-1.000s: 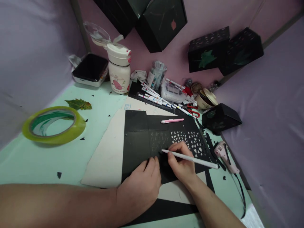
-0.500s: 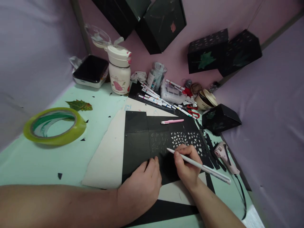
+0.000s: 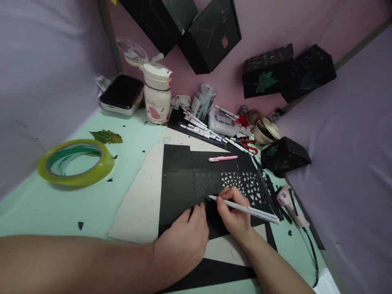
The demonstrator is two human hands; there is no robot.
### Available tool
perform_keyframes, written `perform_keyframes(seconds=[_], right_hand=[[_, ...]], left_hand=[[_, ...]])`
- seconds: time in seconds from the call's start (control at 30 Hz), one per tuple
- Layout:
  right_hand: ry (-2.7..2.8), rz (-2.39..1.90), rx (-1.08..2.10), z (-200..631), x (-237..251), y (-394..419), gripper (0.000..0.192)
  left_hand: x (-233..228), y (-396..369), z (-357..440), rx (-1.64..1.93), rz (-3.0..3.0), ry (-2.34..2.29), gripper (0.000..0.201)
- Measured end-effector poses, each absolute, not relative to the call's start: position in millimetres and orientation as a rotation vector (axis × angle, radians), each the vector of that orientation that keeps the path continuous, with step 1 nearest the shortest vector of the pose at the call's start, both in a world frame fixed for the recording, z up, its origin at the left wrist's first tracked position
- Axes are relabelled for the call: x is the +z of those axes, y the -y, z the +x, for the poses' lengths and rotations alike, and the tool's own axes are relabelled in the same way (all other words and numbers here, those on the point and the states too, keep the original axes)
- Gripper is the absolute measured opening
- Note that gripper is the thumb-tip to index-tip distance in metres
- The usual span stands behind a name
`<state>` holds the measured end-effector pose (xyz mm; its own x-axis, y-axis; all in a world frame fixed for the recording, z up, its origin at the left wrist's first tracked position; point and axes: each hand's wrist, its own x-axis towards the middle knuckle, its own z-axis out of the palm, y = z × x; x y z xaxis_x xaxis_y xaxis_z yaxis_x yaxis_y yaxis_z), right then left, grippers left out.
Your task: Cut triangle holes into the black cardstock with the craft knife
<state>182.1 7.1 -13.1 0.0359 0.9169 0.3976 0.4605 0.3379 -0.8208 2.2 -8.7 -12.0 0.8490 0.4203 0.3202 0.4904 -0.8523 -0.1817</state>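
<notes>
The right hand (image 3: 234, 212) pinches a white pen (image 3: 245, 209), tip on the black paper (image 3: 177, 192). The left hand (image 3: 180, 241) presses flat on that paper. A pink knife (image 3: 223, 158) lies near its far edge. Tape (image 3: 76, 162) sits at the table's (image 3: 45, 212) left edge.

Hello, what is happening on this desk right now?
A person works on a black sheet that lies on a pale board. The left hand presses the sheet flat. The right hand holds a white pen-like tool with its tip on the sheet, beside small cut-out shapes. A pink pen lies on the sheet. A tape roll lies to the left.
</notes>
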Motion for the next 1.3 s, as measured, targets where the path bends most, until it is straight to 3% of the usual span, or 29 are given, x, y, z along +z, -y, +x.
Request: perform_keyframes(seconds=[0.17,0.37,0.57,0.73,0.9,1.3], right_hand=[[1.473,-1.237,0.549,185.6,2.3,-3.9,0.018],[1.338,-1.528,0.629,189.9,36.9,5.5,0.002],[1.265,-1.544,0.738,180.3,16.1,1.1,0.002],[1.419,-1.562,0.650,175.9,-4.2,-1.5,0.016],[1.462,-1.513,0.577,174.1,-11.0,-0.9,0.012],[1.500,-1.404,0.631,172.2,-17.1,0.7,0.026]], left_hand=[[-12.3,10.0,1.0,-0.360,-2.793,0.667,0.036],[-12.6,9.5,0.5,-0.302,-2.826,0.659,0.040],[-10.6,9.3,-0.1,-0.303,-2.829,0.645,0.036],[-9.0,8.9,0.3,-0.332,-2.811,0.664,0.036],[-6.3,9.6,0.8,-0.361,-2.796,0.687,0.036],[-10.3,9.2,1.1,-0.468,-2.767,0.677,0.035]])
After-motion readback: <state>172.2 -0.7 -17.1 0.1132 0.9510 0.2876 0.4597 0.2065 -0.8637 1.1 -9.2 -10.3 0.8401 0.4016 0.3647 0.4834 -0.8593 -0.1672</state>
